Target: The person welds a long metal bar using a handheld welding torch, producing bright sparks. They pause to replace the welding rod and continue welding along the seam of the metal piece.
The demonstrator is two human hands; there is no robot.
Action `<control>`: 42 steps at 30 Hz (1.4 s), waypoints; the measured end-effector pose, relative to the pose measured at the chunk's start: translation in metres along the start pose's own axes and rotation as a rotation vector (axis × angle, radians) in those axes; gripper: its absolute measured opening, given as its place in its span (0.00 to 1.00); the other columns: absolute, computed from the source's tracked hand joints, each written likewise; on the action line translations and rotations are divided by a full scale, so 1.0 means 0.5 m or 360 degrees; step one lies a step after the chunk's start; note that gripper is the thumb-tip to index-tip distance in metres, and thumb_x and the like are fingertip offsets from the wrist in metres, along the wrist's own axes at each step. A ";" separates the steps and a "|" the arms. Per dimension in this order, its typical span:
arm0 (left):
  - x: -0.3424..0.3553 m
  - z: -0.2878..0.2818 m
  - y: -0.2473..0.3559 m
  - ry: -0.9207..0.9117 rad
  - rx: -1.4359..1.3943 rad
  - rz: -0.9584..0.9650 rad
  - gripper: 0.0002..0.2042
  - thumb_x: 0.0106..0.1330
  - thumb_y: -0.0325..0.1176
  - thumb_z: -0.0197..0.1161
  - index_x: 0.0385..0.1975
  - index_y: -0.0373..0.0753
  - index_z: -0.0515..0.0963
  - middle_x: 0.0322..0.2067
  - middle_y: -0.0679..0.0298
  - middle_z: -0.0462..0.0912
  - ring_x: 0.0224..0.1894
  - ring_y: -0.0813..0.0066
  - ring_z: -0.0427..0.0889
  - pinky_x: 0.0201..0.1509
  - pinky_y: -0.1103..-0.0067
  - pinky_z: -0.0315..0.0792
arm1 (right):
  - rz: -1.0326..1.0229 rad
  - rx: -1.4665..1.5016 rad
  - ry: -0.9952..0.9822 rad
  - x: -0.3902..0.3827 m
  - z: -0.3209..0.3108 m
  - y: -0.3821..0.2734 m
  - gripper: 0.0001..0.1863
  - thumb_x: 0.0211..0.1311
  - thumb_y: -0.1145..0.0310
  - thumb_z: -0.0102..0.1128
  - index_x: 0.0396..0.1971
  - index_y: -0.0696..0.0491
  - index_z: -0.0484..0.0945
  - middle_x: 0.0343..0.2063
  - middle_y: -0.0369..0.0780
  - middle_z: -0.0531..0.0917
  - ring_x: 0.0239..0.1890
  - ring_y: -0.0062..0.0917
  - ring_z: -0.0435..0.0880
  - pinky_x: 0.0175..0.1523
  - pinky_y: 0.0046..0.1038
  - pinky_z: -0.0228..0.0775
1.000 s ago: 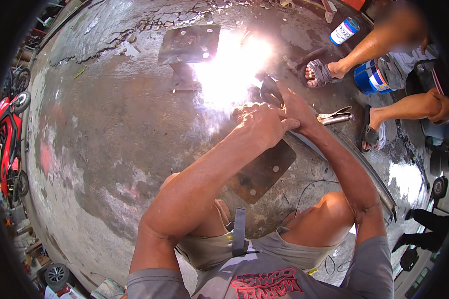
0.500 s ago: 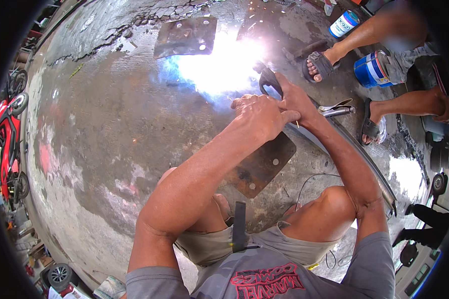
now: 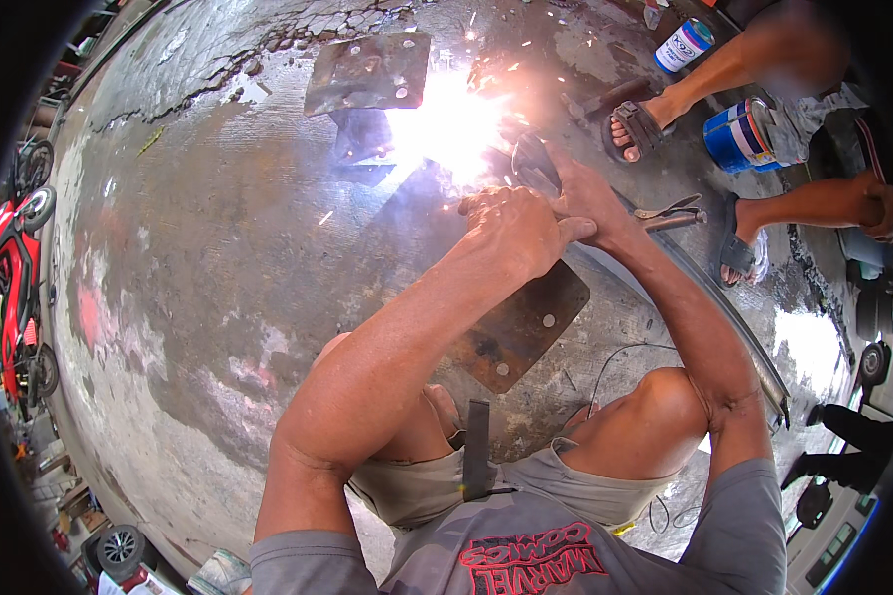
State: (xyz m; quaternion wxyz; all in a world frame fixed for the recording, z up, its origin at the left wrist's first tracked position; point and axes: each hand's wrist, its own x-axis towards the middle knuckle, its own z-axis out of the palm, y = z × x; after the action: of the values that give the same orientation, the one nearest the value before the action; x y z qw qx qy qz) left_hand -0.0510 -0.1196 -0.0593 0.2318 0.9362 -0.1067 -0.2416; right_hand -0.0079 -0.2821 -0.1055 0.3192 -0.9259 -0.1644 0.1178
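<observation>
A blinding white welding arc (image 3: pixel 451 124) with flying sparks burns beside a steel plate (image 3: pixel 367 74) with round holes; a metal piece (image 3: pixel 362 139) shows below that plate. My right hand (image 3: pixel 587 198) is closed around a dark welding torch (image 3: pixel 536 164), whose tip is lost in the glare. Beside it, my left hand (image 3: pixel 514 228) is closed with its fingers curled towards the arc and its thumb across my right wrist. Whatever its fingers hold is hidden. Under my forearms lies a second holed steel plate (image 3: pixel 526 327).
Locking pliers (image 3: pixel 670 211) lie at a long metal bar (image 3: pixel 734 317) on the right. Another person's sandalled feet (image 3: pixel 637 129) stand near a blue can (image 3: pixel 739 137) and a smaller can (image 3: pixel 685 47). A thin cable (image 3: pixel 615 355) runs by my knee. A red motorcycle (image 3: pixel 15 288) stands far left.
The glare has shrunk, so the metal piece below the far plate shows more clearly. More orange sparks fly. My hands and arms have hardly moved.
</observation>
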 end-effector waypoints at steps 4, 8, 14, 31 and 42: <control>-0.016 -0.031 0.022 -0.0096 0.0068 -0.0024 0.20 0.79 0.61 0.60 0.54 0.59 0.92 0.38 0.57 0.93 0.42 0.58 0.93 0.54 0.59 0.83 | -0.0059 -0.0121 0.0003 0.002 0.004 0.016 0.41 0.71 0.49 0.67 0.74 0.60 0.66 0.57 0.62 0.84 0.60 0.54 0.85 0.63 0.47 0.77; -0.017 -0.040 0.006 -0.0296 -0.0303 0.0014 0.29 0.78 0.65 0.55 0.62 0.53 0.87 0.55 0.52 0.90 0.61 0.47 0.87 0.72 0.37 0.66 | -0.0129 -0.0101 0.0035 0.001 0.005 0.012 0.37 0.72 0.55 0.66 0.73 0.60 0.66 0.48 0.62 0.87 0.53 0.56 0.87 0.58 0.49 0.79; -0.010 -0.035 0.012 -0.0276 -0.0087 0.0053 0.29 0.79 0.65 0.54 0.63 0.50 0.87 0.57 0.54 0.90 0.63 0.46 0.86 0.72 0.32 0.64 | -0.0118 -0.0204 0.0038 0.001 0.016 0.035 0.33 0.73 0.61 0.64 0.71 0.60 0.65 0.42 0.62 0.86 0.46 0.58 0.87 0.51 0.53 0.78; -0.017 -0.035 0.023 -0.0137 -0.0093 0.0033 0.20 0.80 0.60 0.58 0.58 0.59 0.90 0.40 0.55 0.93 0.45 0.58 0.92 0.54 0.60 0.84 | -0.0108 -0.0154 0.0013 0.013 0.021 0.065 0.49 0.66 0.53 0.74 0.78 0.61 0.60 0.46 0.63 0.86 0.49 0.59 0.87 0.55 0.49 0.78; -0.009 -0.021 0.006 -0.0100 -0.0158 0.0084 0.25 0.81 0.56 0.60 0.50 0.38 0.90 0.32 0.54 0.91 0.35 0.61 0.90 0.46 0.63 0.84 | -0.0143 -0.0092 0.0079 0.005 0.024 0.047 0.27 0.74 0.60 0.60 0.63 0.63 0.68 0.41 0.62 0.87 0.48 0.58 0.88 0.49 0.53 0.78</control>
State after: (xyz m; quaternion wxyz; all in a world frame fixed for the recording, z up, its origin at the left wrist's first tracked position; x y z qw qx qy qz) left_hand -0.0499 -0.1167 -0.0477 0.2807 0.9124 -0.1264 -0.2697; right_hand -0.0039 -0.2918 -0.1300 0.3011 -0.9291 -0.2011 0.0757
